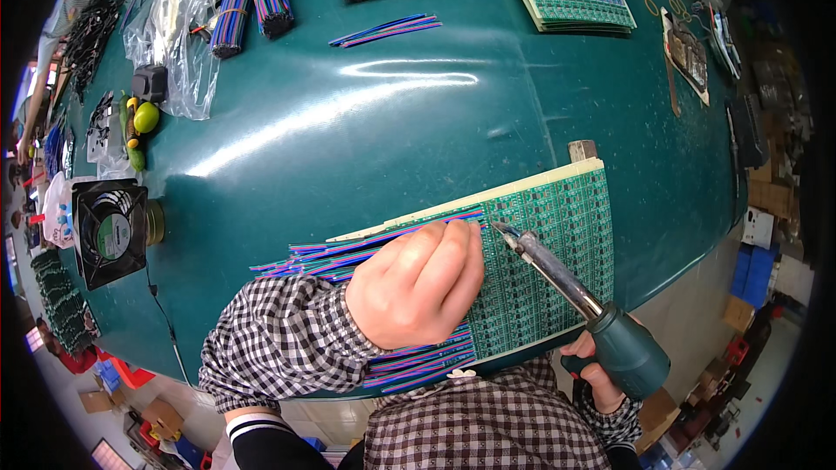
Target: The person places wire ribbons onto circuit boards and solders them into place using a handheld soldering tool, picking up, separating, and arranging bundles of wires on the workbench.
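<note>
Partly left hand point(418, 283) hides wires point(348, 254), board point(557, 244)

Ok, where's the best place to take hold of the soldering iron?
By the thick green handle, from the lower right, where the right hand holds it now. The soldering iron slants up-left, its bare metal shaft and tip over the circuit panel, so that end is probably hot and best avoided.
</note>
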### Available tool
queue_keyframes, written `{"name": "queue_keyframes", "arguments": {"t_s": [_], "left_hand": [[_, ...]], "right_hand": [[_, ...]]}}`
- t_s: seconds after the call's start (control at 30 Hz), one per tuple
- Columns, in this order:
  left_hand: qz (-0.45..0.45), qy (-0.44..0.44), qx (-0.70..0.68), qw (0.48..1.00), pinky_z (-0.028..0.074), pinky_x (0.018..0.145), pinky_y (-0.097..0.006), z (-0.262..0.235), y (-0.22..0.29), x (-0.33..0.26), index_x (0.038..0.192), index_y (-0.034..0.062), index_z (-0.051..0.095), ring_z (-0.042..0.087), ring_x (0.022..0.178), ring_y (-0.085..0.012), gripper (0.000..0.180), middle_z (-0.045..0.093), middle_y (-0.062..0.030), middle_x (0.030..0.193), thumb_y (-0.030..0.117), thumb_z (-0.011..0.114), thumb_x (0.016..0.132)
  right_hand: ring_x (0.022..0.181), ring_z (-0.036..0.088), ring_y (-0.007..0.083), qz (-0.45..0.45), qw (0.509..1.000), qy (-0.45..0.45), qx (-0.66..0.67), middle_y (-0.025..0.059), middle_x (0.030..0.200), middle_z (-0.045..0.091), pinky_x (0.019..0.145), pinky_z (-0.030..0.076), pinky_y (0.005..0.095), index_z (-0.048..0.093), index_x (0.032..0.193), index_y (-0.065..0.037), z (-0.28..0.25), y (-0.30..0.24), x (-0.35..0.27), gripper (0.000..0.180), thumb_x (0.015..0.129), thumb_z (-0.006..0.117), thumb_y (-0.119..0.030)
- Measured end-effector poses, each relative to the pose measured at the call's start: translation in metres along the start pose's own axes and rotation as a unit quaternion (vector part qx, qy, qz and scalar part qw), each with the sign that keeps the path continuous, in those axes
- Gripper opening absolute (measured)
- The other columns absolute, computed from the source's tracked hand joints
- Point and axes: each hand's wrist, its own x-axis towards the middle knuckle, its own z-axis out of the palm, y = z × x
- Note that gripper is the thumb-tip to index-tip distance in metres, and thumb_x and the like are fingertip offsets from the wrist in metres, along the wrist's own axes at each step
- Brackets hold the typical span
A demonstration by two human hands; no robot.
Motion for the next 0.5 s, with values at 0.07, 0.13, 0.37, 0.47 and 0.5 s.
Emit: {"name": "queue_keyframes", "arguments": {"t_s": [0.07, 0.13, 0.37, 0.47, 0.5], "left_hand": [[0.001, -0.006, 0.000, 1.000, 0.056, 0.073, -0.029, -0.0023, 0.0003, 0.0026, 0.097, -0.0059, 0.071, 0.066, 0.087, -0.0220, 0.033, 0.065, -0.0130, 0.098, 0.011, 0.065, 0.069], [0.001, -0.013, 0.001, 1.000, 0.056, 0.073, -0.029, -0.0027, 0.0005, 0.0030, 0.096, -0.0060, 0.071, 0.066, 0.087, -0.0221, 0.034, 0.065, -0.0132, 0.099, 0.011, 0.065, 0.068], [0.010, -0.009, 0.009, 1.000, 0.056, 0.073, -0.028, -0.0016, 0.0003, 0.0019, 0.095, -0.0067, 0.070, 0.065, 0.087, -0.0222, 0.036, 0.065, -0.0139, 0.099, 0.013, 0.063, 0.066], [0.011, -0.013, 0.007, 1.000, 0.056, 0.073, -0.028, -0.0019, 0.0000, 0.0019, 0.095, -0.0068, 0.070, 0.065, 0.087, -0.0225, 0.036, 0.065, -0.0142, 0.099, 0.013, 0.063, 0.066], [0.013, -0.016, 0.005, 1.000, 0.056, 0.073, -0.028, -0.0020, -0.0002, 0.0021, 0.096, -0.0068, 0.070, 0.065, 0.087, -0.0227, 0.036, 0.065, -0.0143, 0.099, 0.013, 0.063, 0.066]], "right_hand": [[0.073, 0.070, 0.0236, 0.005, 1.000, 0.003, 0.001, 0.0056, 0.080, 0.076, 0.068, 0.055, 0.0366, 0.077, 0.093, -0.004, -0.0001, 0.0002, -0.0011, 0.038, 0.081, 0.084, -0.039], [0.074, 0.070, 0.0236, 0.009, 1.000, 0.004, 0.003, 0.0054, 0.080, 0.076, 0.068, 0.055, 0.0365, 0.077, 0.093, -0.004, 0.0000, -0.0004, -0.0010, 0.038, 0.081, 0.084, -0.040], [0.075, 0.070, 0.0232, 0.011, 1.000, -0.013, -0.016, 0.0041, 0.082, 0.076, 0.069, 0.055, 0.0361, 0.077, 0.093, -0.005, 0.0009, -0.0048, 0.0019, 0.037, 0.081, 0.084, -0.040], [0.075, 0.070, 0.0231, 0.011, 1.000, -0.012, -0.011, 0.0041, 0.082, 0.076, 0.069, 0.055, 0.0358, 0.077, 0.093, -0.006, 0.0010, -0.0043, 0.0023, 0.037, 0.081, 0.085, -0.039], [0.075, 0.070, 0.0231, 0.009, 1.000, -0.013, -0.008, 0.0043, 0.082, 0.076, 0.069, 0.055, 0.0357, 0.077, 0.094, -0.006, 0.0010, -0.0039, 0.0024, 0.036, 0.081, 0.085, -0.039]]}}
